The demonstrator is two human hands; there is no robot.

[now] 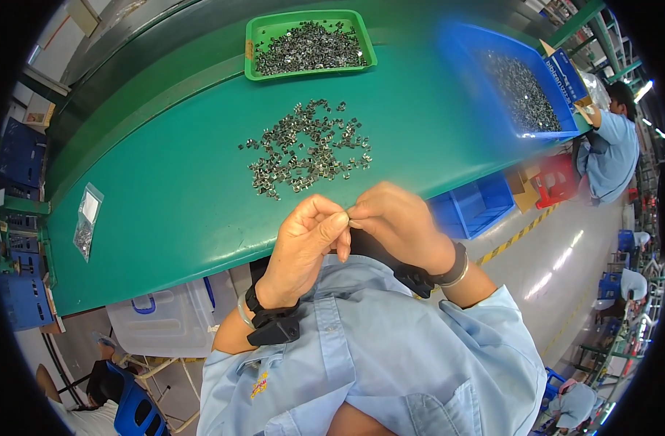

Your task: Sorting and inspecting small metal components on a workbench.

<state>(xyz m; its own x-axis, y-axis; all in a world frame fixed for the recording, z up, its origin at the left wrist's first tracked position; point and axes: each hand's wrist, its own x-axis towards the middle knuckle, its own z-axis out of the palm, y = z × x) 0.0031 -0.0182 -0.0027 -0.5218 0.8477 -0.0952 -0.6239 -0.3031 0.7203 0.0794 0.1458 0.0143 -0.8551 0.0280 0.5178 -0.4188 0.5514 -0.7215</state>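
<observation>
At the near edge of the green bench (165, 211), both hands meet: left hand (303, 243) and right hand (401, 221) pinch one small metal piece (349, 218) between fingertips, grip narrow. Looks like a check or fitting step, w/ the piece held off the surface. Next move prob. needs a steady pinch so it doesn't slip. A loose pile of metal bits (307, 149) lies just beyond; green tray (309, 43) far, blue bin (521, 83) far right, small bag (87, 221) left. Workshop floor, another worker (612, 149) at right.
</observation>
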